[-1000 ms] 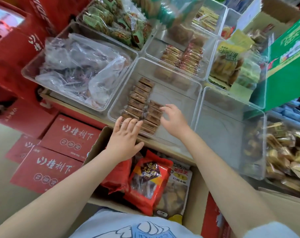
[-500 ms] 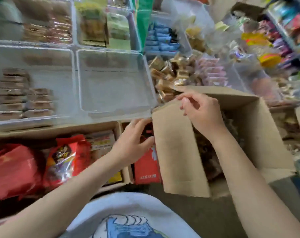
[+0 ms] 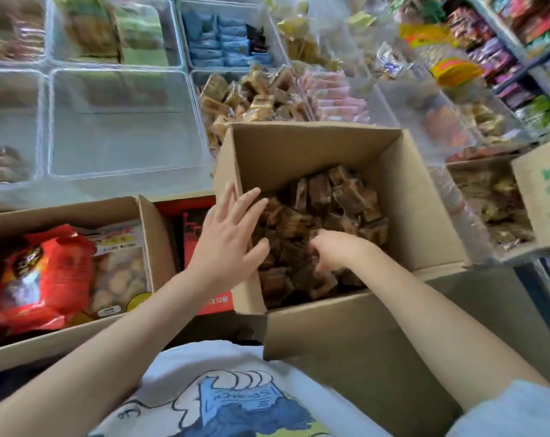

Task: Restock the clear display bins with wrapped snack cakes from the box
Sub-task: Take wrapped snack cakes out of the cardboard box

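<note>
- The brown wrapped snack cakes [image 3: 324,209] lie heaped in the open brown cardboard box [image 3: 403,197]; the right hand [image 3: 336,249] digs into the pile, its grip curled among them, though whether it holds one cannot be told.
- The left hand [image 3: 232,238], fingers spread and straight, rests over the box's 9 o'clock wall.
- At 11 o'clock from the box sits an empty clear plastic display bin [image 3: 116,121]; at 9 o'clock, red snack bags [image 3: 43,272].
- The cakes point every way.

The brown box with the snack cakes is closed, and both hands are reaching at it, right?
Not quite. The head view shows the brown box open, its snack cakes in plain sight. Both hands do reach at it: the left hand at its near wall, the right hand down among the cakes.
</note>
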{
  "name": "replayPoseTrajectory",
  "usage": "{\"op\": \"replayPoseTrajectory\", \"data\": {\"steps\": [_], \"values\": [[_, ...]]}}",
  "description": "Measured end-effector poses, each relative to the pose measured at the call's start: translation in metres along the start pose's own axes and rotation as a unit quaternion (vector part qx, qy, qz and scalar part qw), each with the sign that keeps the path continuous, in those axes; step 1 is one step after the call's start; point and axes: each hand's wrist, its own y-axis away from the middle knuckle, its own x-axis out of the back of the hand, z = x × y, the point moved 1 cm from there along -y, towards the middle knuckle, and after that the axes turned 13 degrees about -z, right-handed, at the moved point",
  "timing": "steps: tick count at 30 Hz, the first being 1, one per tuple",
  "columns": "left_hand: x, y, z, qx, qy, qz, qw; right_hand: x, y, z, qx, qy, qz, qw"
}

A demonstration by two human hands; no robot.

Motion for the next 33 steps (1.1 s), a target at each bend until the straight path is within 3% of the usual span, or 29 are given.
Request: {"op": "replayPoseTrajectory", "data": {"steps": [3, 6, 9, 11, 13, 15, 18, 20, 25, 29, 33], "values": [[0.005, 0.002, 0.000, 0.014, -0.040, 0.001, 0.999, -0.017, -0.011, -0.005, -0.012, 0.154, 0.008, 0.988], [0.006, 0.002, 0.003, 0.021, -0.043, -0.003, 0.999, -0.012, -0.011, -0.009, 0.012, 0.189, 0.053, 0.981], [0.008, 0.001, 0.004, 0.029, -0.023, 0.001, 0.999, 0.011, -0.003, 0.008, 0.064, 0.023, 0.072, 0.995], [0.011, 0.002, 0.006, 0.027, 0.005, 0.005, 1.000, 0.028, 0.010, 0.023, 0.110, -0.113, 0.096, 0.983], [0.016, 0.004, 0.011, 0.026, 0.071, 0.007, 0.997, 0.040, 0.023, 0.033, 0.168, -0.248, 0.143, 0.943], [0.026, 0.006, 0.014, 0.026, 0.186, 0.020, 0.982, 0.047, 0.035, 0.031, 0.254, -0.390, 0.143, 0.873], [0.050, 0.007, 0.012, -0.007, 0.325, 0.051, 0.944, 0.057, 0.051, 0.009, 0.379, -0.542, 0.055, 0.748], [0.070, 0.008, 0.008, -0.029, 0.399, 0.053, 0.915, 0.065, 0.059, -0.013, 0.417, -0.550, 0.007, 0.723], [0.114, 0.023, -0.023, 0.003, 0.494, 0.067, 0.867, 0.090, 0.065, -0.077, 0.462, -0.504, -0.056, 0.727], [0.140, 0.040, -0.075, 0.047, 0.496, 0.098, 0.862, 0.120, 0.057, -0.129, 0.422, -0.486, 0.033, 0.764], [0.164, 0.059, -0.141, 0.077, 0.475, 0.117, 0.869, 0.156, 0.040, -0.194, 0.401, -0.384, 0.089, 0.827]]}}
